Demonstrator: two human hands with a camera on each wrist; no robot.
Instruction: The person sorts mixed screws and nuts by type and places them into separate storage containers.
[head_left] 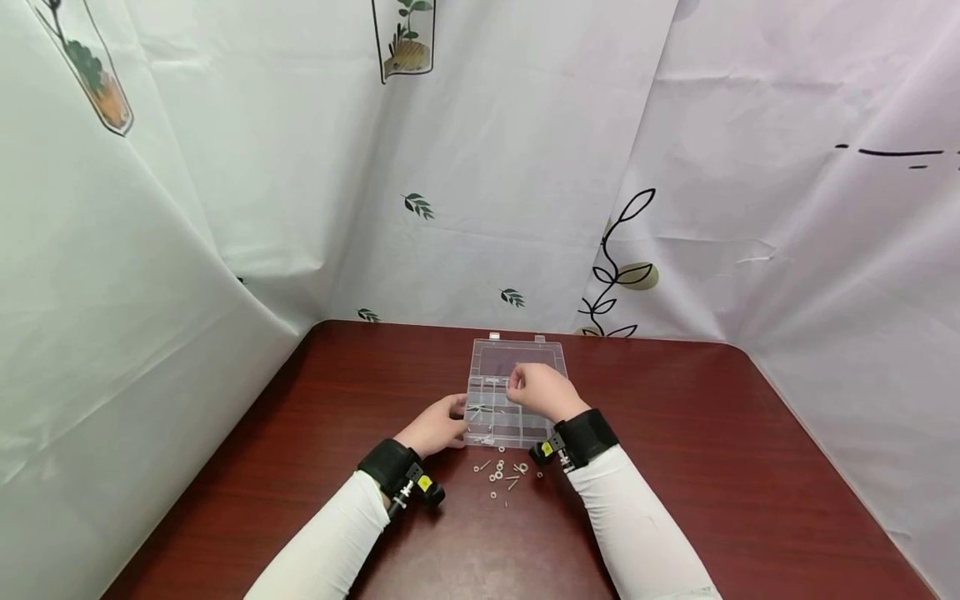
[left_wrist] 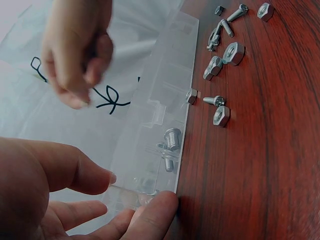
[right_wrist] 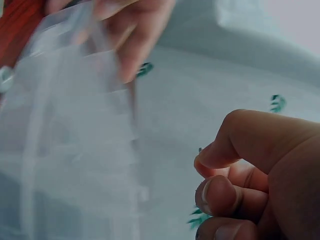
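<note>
A clear plastic compartment box lies on the table with its lid laid back. My left hand grips the box's left side, thumb at the upper edge and fingers lower down along the wall. A few bolts lie inside, in a compartment close to that hand. Above the box's far compartments is my right hand. Its thumb and fingers are curled together, and nothing shows between them. Loose nuts and small bolts lie in front of the box.
The dark red-brown table reaches back to a white printed cloth, which also hangs along both sides. A black camera strap is on the left wrist and another strap on the right.
</note>
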